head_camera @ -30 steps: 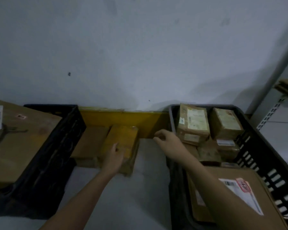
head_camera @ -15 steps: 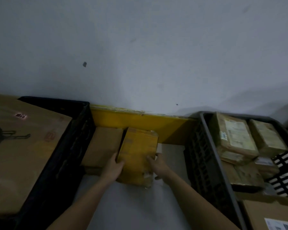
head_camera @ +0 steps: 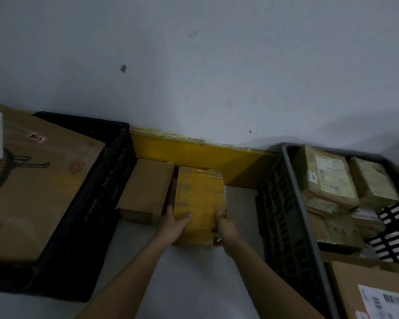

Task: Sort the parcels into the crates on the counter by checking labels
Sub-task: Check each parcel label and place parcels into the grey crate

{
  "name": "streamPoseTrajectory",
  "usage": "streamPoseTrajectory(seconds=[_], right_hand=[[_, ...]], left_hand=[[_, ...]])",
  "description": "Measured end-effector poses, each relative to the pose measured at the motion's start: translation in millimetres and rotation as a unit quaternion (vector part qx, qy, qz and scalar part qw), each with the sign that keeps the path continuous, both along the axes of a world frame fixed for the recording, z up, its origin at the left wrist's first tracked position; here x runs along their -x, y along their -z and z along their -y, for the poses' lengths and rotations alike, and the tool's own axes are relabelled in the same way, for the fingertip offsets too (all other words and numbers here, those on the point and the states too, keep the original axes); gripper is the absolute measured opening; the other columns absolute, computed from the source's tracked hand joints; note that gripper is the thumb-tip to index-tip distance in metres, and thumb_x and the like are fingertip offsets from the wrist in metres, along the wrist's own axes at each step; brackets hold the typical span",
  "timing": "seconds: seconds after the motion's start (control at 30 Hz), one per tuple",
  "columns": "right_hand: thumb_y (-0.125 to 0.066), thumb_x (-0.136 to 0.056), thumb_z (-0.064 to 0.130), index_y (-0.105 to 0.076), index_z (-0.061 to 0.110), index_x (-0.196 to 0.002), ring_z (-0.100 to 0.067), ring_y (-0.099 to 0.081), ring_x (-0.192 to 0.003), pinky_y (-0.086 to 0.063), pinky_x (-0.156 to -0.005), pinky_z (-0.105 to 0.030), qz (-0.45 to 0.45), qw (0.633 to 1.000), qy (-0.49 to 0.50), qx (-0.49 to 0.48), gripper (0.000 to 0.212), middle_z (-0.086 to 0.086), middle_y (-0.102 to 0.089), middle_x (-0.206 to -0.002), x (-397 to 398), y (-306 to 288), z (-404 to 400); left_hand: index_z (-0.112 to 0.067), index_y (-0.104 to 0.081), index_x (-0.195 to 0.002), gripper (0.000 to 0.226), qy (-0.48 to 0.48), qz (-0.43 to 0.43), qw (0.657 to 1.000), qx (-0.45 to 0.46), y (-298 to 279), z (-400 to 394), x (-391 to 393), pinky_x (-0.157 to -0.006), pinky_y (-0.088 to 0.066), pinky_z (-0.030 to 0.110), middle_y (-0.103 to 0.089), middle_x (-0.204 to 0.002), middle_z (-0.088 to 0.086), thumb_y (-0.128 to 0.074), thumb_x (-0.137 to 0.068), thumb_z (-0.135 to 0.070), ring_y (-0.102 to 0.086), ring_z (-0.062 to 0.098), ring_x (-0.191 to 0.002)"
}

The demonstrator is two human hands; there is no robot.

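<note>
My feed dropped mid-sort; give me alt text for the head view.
Both hands, left hand and right hand, grip a yellow taped parcel on the counter, beside a plain brown box. A black crate with a large carton stands left; a grey crate of labelled parcels stands right.

The yellow parcel (head_camera: 199, 199) I'm gripping is cardboard under glossy tape. Brown box (head_camera: 146, 188) beside it is plain matt cardboard. Both crates, black (head_camera: 106, 180) and grey (head_camera: 283, 203), look like matt plastic. Counter (head_camera: 189, 277) is smooth.
</note>
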State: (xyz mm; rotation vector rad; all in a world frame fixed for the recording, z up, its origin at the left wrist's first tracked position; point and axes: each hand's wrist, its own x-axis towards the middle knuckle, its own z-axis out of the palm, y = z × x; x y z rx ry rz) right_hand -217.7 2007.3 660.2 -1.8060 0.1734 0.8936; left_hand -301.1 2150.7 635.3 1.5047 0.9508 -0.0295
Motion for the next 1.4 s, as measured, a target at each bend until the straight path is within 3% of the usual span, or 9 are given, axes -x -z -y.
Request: streamPoseTrajectory(seconds=[0.23, 0.43, 0.67, 0.77, 0.93, 1.03, 1.13, 1.23, 1.4], right_hand=[[-0.040, -0.106, 0.042, -0.048, 0.022, -0.132, -0.024, -0.058, -0.082, -0.049, -0.060, -0.036, -0.029, 0.996, 0.054, -0.063, 0.034, -0.004, -0.059, -0.097, 10, -32, 35], [-0.046, -0.103, 0.047, -0.040, 0.030, -0.150, -0.023, -0.057, -0.115, -0.056, -0.087, -0.044, 0.119, 0.985, -0.014, -0.125, 0.050, 0.000, -0.053, -0.142, 17, -97, 68], [-0.053, -0.101, 0.042, -0.047, 0.028, -0.144, -0.011, -0.054, -0.118, -0.048, -0.085, -0.023, 0.267, 0.944, -0.042, -0.191, 0.046, 0.004, -0.054, -0.137, 28, -162, 150], [-0.055, -0.097, 0.052, -0.045, 0.034, -0.144, -0.009, -0.052, -0.120, -0.051, -0.100, -0.044, 0.198, 0.949, -0.029, -0.245, 0.051, 0.008, -0.052, -0.140, 39, -169, 182], [-0.058, -0.091, 0.059, -0.061, 0.039, -0.129, -0.014, -0.062, -0.120, -0.055, -0.092, -0.056, 0.032, 0.915, -0.056, -0.399, 0.043, 0.008, -0.067, -0.129, 55, -178, 204], [-0.051, -0.100, 0.047, -0.068, 0.034, -0.119, -0.016, -0.067, -0.113, -0.057, -0.088, -0.056, 0.034, 0.904, -0.027, -0.425, 0.029, 0.004, -0.071, -0.122, 55, -181, 208], [-0.044, -0.104, 0.034, -0.069, 0.028, -0.115, -0.021, -0.066, -0.113, -0.058, -0.088, -0.056, 0.061, 0.907, 0.030, -0.416, 0.028, -0.001, -0.071, -0.118, 54, -182, 210], [-0.042, -0.106, 0.032, -0.068, 0.029, -0.119, -0.021, -0.063, -0.114, -0.058, -0.089, -0.053, 0.076, 0.910, 0.067, -0.402, 0.029, 0.001, -0.070, -0.118, 57, -181, 211], [-0.040, -0.106, 0.029, -0.069, 0.041, -0.114, -0.010, -0.067, -0.107, -0.060, -0.088, -0.042, 0.179, 0.901, 0.087, -0.386, 0.032, 0.015, -0.073, -0.106, 65, -188, 211]], left_hand=[[-0.036, -0.040, -0.140, 0.060, -0.043, 0.080, 0.995, 0.051, -32, 47, 21, -0.074, -0.053, 0.034, -0.056, -0.131, -0.004, -0.071, -0.089, -0.041, -0.059, 0.016, -0.104], [-0.033, -0.049, -0.140, 0.053, -0.167, 0.203, 0.959, 0.106, -91, 79, 40, -0.081, -0.059, 0.054, -0.061, -0.131, 0.000, -0.070, -0.093, -0.026, -0.062, 0.026, -0.109], [-0.036, -0.066, -0.125, 0.046, -0.204, 0.363, 0.892, 0.177, -143, 125, 88, -0.079, -0.057, 0.058, -0.070, -0.124, 0.001, -0.077, -0.081, -0.026, -0.068, 0.033, -0.110], [-0.031, -0.067, -0.128, 0.053, -0.183, 0.418, 0.863, 0.216, -144, 149, 108, -0.084, -0.053, 0.063, -0.068, -0.128, 0.005, -0.080, -0.076, -0.031, -0.066, 0.034, -0.113], [-0.025, -0.059, -0.138, 0.067, -0.159, 0.405, 0.865, 0.249, -158, 175, 112, -0.086, -0.053, 0.062, -0.062, -0.137, 0.012, -0.079, -0.076, -0.035, -0.062, 0.038, -0.119], [-0.031, -0.058, -0.138, 0.060, -0.154, 0.389, 0.885, 0.207, -176, 185, 106, -0.084, -0.055, 0.058, -0.065, -0.134, 0.006, -0.073, -0.081, -0.040, -0.064, 0.033, -0.118], [-0.042, -0.046, -0.144, 0.054, -0.182, 0.336, 0.923, 0.038, -194, 195, 97, -0.083, -0.058, 0.040, -0.059, -0.139, -0.005, -0.064, -0.093, -0.039, -0.063, 0.012, -0.114], [-0.043, -0.052, -0.139, 0.040, -0.234, 0.325, 0.890, -0.218, -208, 199, 93, -0.084, -0.047, 0.011, -0.050, -0.141, -0.010, -0.056, -0.101, -0.030, -0.054, -0.009, -0.111], [-0.056, -0.067, -0.109, 0.028, -0.164, 0.389, 0.868, -0.261, -236, 214, 92, -0.082, -0.046, 0.003, -0.060, -0.129, -0.012, -0.056, -0.100, -0.032, -0.058, -0.011, -0.108]])
